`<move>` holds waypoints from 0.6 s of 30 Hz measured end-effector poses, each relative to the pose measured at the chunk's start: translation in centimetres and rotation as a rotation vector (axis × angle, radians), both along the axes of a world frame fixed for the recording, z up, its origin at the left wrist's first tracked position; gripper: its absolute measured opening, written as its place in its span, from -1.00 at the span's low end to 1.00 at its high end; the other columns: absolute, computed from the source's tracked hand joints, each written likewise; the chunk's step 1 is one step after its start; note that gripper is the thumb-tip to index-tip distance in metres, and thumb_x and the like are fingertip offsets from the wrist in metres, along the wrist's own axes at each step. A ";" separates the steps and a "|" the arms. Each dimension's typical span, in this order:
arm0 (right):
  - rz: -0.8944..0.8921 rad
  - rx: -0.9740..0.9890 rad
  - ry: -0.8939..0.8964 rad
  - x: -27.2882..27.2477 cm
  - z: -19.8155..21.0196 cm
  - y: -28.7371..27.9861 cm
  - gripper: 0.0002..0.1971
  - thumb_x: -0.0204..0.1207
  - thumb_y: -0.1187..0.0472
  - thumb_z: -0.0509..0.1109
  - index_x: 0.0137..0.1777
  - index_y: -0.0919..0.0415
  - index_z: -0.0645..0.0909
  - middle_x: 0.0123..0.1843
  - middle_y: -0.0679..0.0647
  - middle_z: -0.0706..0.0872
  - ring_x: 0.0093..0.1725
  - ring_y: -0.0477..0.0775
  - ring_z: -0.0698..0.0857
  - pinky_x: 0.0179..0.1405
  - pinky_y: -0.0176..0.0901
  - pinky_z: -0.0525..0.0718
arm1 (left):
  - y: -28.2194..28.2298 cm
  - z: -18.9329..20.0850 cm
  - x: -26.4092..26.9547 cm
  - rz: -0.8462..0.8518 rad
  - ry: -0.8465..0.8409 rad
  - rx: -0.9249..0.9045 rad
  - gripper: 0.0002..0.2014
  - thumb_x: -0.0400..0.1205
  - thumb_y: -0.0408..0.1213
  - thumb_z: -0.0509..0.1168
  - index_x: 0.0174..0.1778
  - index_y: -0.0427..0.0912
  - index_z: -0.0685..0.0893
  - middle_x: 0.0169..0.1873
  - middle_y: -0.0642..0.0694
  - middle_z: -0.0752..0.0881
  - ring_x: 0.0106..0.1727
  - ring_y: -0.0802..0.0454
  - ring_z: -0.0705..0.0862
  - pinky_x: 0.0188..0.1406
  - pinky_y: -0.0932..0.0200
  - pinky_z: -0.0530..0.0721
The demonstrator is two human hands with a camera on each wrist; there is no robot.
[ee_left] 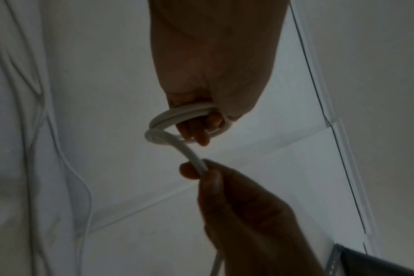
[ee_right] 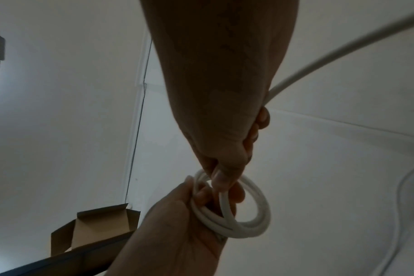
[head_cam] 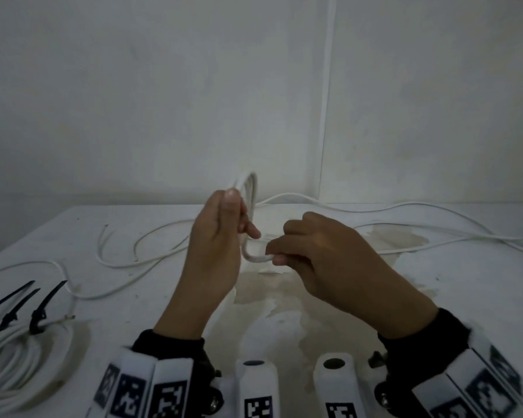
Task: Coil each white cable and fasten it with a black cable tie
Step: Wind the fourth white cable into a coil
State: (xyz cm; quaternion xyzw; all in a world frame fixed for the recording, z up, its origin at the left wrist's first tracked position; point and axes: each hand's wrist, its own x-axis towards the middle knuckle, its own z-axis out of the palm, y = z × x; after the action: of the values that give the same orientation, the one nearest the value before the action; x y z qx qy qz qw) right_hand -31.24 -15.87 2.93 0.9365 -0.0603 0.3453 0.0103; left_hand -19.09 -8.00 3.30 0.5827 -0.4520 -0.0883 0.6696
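My left hand (head_cam: 224,230) is raised above the table and grips a small coil of white cable (head_cam: 249,188) of a few loops; the wrist views show the coil (ee_left: 177,119) (ee_right: 243,216) round its fingers. My right hand (head_cam: 287,251) pinches the same cable (head_cam: 255,257) just right of the coil, thumb and forefinger closed on it. The rest of that cable (head_cam: 405,211) trails back and right across the table. A finished white coil (head_cam: 15,354) with black cable ties (head_cam: 41,309) lies at the front left.
Loose white cable (head_cam: 127,260) snakes over the left half of the white table (head_cam: 284,312). A stained patch marks the table under the hands. White walls meet in a corner behind. A cardboard box (ee_right: 95,231) shows in the right wrist view.
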 end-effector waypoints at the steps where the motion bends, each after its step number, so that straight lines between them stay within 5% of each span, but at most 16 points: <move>1: 0.013 0.016 -0.030 0.0 0.1 0.0 -0.68 0.44 0.07 0.16 -0.25 0.12 0.75 -0.45 -0.04 0.62 -0.48 0.04 0.49 -0.51 -0.29 0.27 | 0.0 -0.1 -0.3 -0.019 -0.033 0.054 -0.65 0.73 -0.20 -0.06 -0.36 -0.14 0.42 -0.59 0.06 0.49 -0.50 0.30 0.54 -0.42 0.45 0.48; 6: 0.062 0.190 -0.219 0.0 0.0 -0.3 -0.74 0.48 0.07 0.28 -0.27 0.21 0.68 -0.38 -0.01 0.63 -0.35 -0.10 0.44 -0.34 -0.29 0.39 | 0.1 0.0 -0.9 -0.108 -0.034 0.209 -0.65 0.73 -0.22 -0.02 -0.37 -0.21 0.42 -0.50 -0.06 0.46 -0.59 0.28 0.51 -0.54 0.50 0.44; 11: 0.098 0.429 -0.371 -1.0 0.4 -1.2 -0.72 0.24 0.10 0.57 -0.32 0.25 0.54 -0.38 0.05 0.57 -0.39 -0.05 0.48 -0.42 -0.44 0.40 | -0.1 -0.6 -2.3 -0.269 0.093 0.366 -0.63 0.73 -0.17 -0.02 -0.39 -0.16 0.43 -0.54 0.02 0.44 -0.67 0.20 0.38 -0.55 0.30 0.48; 18: 0.079 0.525 -0.430 -1.8 0.2 -2.9 -0.77 0.31 0.00 0.45 -0.23 0.18 0.67 -0.29 -0.08 0.60 -0.30 -0.19 0.57 -0.33 -0.51 0.47 | 0.0 0.2 -2.7 -0.478 0.403 0.378 -0.58 0.72 -0.15 -0.04 -0.35 -0.28 0.50 -0.69 0.00 0.40 -0.77 0.19 0.20 -0.72 0.36 0.33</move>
State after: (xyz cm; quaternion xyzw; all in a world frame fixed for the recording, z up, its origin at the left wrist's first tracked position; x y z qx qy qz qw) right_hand -33.01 -18.74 3.13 0.8147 -0.1116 0.5075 -0.2573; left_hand -21.81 -7.99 3.52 0.5451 -0.4099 -0.4374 0.5862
